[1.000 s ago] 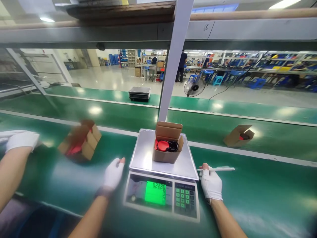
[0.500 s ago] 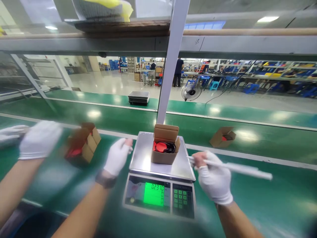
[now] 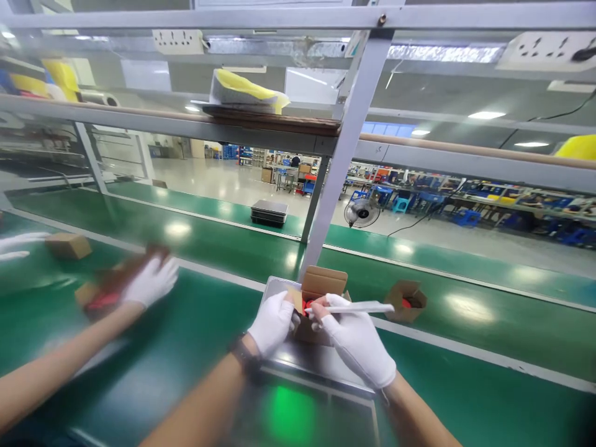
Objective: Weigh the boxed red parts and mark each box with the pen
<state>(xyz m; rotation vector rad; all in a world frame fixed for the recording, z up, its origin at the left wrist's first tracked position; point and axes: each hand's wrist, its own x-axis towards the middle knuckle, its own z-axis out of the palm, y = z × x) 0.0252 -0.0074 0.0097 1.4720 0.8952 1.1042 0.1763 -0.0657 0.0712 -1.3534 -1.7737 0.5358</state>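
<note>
An open cardboard box (image 3: 325, 280) with a red and black part inside stands on the steel pan of a weighing scale (image 3: 305, 365). My left hand (image 3: 274, 323), in a white glove, grips the box's left side. My right hand (image 3: 356, 340), also gloved, is closed on a white pen (image 3: 356, 307) and rests against the box's right side over the opening. The scale's green display (image 3: 291, 413) glows below my wrists, its digits blurred.
A co-worker's gloved hand (image 3: 151, 280) lies on a blurred open box (image 3: 95, 297) at left; another gloved hand (image 3: 18, 244) shows at the far left by a closed box (image 3: 68, 245). A further open box (image 3: 406, 299) lies on the green belt. A metal post (image 3: 342, 164) rises behind the scale.
Both my hands have moved in from beside the scale onto the box. The view has tilted upward. The co-worker's hand has reached onto the box at left.
</note>
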